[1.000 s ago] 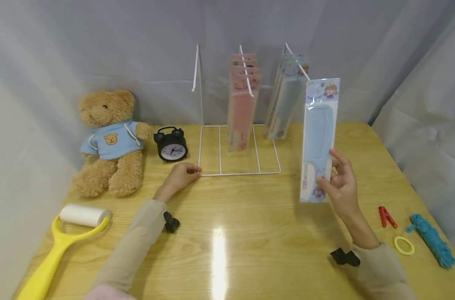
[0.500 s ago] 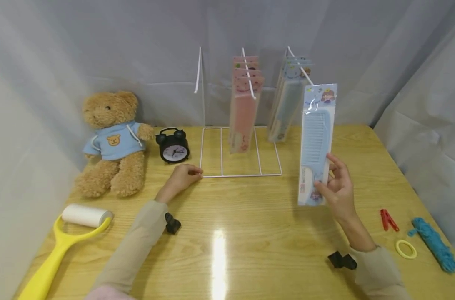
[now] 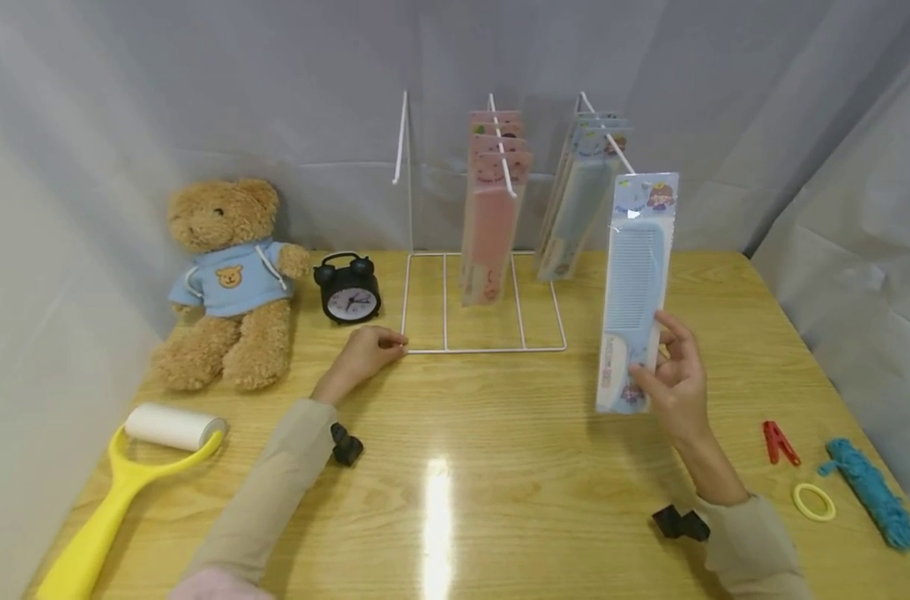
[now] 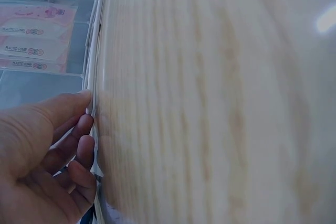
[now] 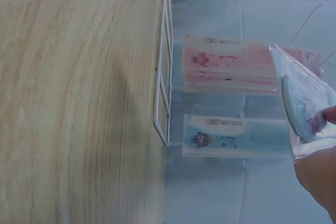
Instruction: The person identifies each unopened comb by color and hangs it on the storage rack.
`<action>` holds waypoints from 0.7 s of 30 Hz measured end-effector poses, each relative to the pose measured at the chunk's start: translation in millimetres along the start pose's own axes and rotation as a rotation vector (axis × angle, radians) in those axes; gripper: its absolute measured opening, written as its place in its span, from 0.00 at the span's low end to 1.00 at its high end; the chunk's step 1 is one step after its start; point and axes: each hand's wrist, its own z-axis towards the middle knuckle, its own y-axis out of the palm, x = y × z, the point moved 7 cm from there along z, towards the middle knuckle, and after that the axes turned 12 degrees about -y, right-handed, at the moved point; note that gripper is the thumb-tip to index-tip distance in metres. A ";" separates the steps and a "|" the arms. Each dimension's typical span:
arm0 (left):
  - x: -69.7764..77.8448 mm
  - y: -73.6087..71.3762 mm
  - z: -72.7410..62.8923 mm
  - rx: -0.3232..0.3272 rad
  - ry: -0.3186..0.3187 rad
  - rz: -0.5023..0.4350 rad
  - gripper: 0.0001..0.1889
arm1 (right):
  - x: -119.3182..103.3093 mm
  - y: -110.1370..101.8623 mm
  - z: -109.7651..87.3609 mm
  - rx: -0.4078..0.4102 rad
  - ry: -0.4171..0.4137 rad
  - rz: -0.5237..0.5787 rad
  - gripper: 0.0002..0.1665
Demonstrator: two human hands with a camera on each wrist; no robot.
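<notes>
My right hand (image 3: 678, 379) pinches the lower right edge of a packaged light-blue comb (image 3: 635, 292), held upright with its top at the tip of the right-hand prong (image 3: 608, 137) of a white wire rack (image 3: 485, 351). Whether the prong passes through the pack's hole cannot be told. My left hand (image 3: 365, 358) pinches the front left corner of the rack's base, as the left wrist view also shows. Several packaged pink combs (image 3: 492, 225) hang on the middle prong. Packaged blue combs (image 3: 581, 200) hang on the right prong. The left prong (image 3: 401, 137) bears nothing.
A black alarm clock (image 3: 350, 287) and a teddy bear (image 3: 230, 283) in a blue top are at the back left. A yellow-handled roller (image 3: 136, 467) lies front left. On the right lie a red clip (image 3: 781, 443), a yellow ring (image 3: 813, 502) and blue yarn (image 3: 871, 493).
The right hand and the comb it holds have lowered slightly, the comb's top staying near the prong tip. The left hand keeps its hold on the rack. The whole view has shifted a little.
</notes>
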 end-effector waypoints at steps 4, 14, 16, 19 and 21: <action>2.4 -0.2 0.5 -0.007 0.013 0.005 0.13 | 3.3 -1.1 2.1 -0.001 0.003 -0.003 0.41; 1.9 -0.6 -0.6 -0.005 0.014 -0.011 0.13 | 35.3 -11.5 24.2 0.023 0.095 -0.093 0.39; 1.6 -0.7 -1.7 -0.005 0.009 -0.016 0.13 | 42.9 -13.1 29.9 0.028 0.118 -0.131 0.39; 1.2 -0.8 -2.6 -0.006 0.004 -0.022 0.13 | 53.2 -15.6 38.8 0.036 0.146 -0.195 0.40; 1.2 -1.5 -2.3 -0.007 0.005 -0.019 0.13 | 59.4 -16.8 44.5 0.039 0.163 -0.217 0.40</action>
